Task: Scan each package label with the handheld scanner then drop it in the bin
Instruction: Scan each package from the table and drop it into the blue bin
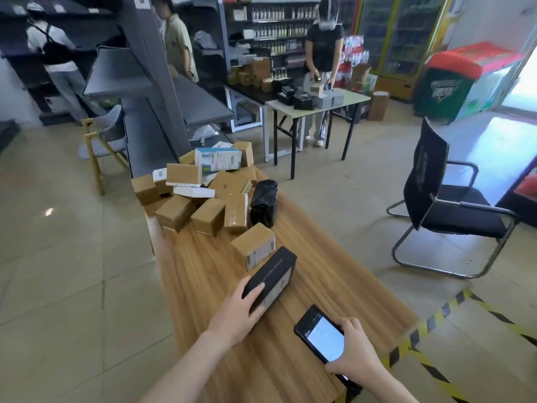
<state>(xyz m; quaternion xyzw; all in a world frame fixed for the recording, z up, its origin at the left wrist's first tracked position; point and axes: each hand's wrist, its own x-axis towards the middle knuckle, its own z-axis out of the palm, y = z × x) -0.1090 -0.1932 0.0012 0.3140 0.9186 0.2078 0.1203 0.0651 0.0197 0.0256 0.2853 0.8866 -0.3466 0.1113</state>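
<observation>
The left hand (241,309) has its grip clamped on the near end of a long black box (270,279), fingers curled over the top. The forearm runs up from the bottom centre of the frame. The box rests on the tabletop (203,280), angled toward the upper right. Pale lettering runs along its top face, too small to read.

At lower right, the right hand (353,353) keeps its grip closed around a phone-like scanner (322,333), fingers wrapped over the near edge, lit white screen facing up. The screen text is not legible.

Just beyond the black box, touching its far end, stands a brown box (254,248) with a barcode label on its side. Farther up the frame lies a pile of packages (189,199), a white-and-blue carton (218,158) on top, a black bag (264,203) beside it. An office chair (441,205) stands at right.
</observation>
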